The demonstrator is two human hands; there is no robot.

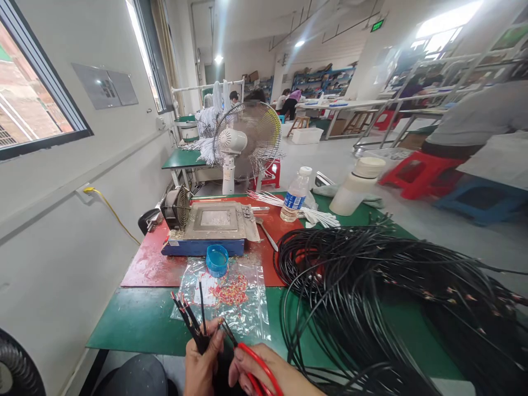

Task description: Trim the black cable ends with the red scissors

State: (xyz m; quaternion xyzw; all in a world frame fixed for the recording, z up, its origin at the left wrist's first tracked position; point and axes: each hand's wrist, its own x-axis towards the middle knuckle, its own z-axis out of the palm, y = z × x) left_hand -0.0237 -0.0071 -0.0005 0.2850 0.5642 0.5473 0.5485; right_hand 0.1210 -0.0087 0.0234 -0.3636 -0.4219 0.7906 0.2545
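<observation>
My left hand (pixel 205 352) is closed around a small bundle of black cables (pixel 190 316), whose stripped ends with reddish wire tips point up and away. One cable stands apart, upright above my fingers. In my right hand (pixel 264 366) is a pair of scissors (pixel 259 366) with red handles. The dark blades point up and left, and their tips meet a cable end at my left fingertips. Just beyond lies a clear plastic bag (pixel 256 308) with many tiny red and yellow bits (pixel 231 290) on it. A blue round cup (pixel 216 261) sits at its far edge.
A large heap of black cables (pixel 338 286) covers the table's right side. Behind the bag stands a blue-based heating device (pixel 206 247) with a small fan (pixel 176 208). A spoon (pixel 268 235), a water bottle (pixel 294 195), a white-lidded jar (pixel 357 187) and a standing fan (pixel 247 140) are farther back.
</observation>
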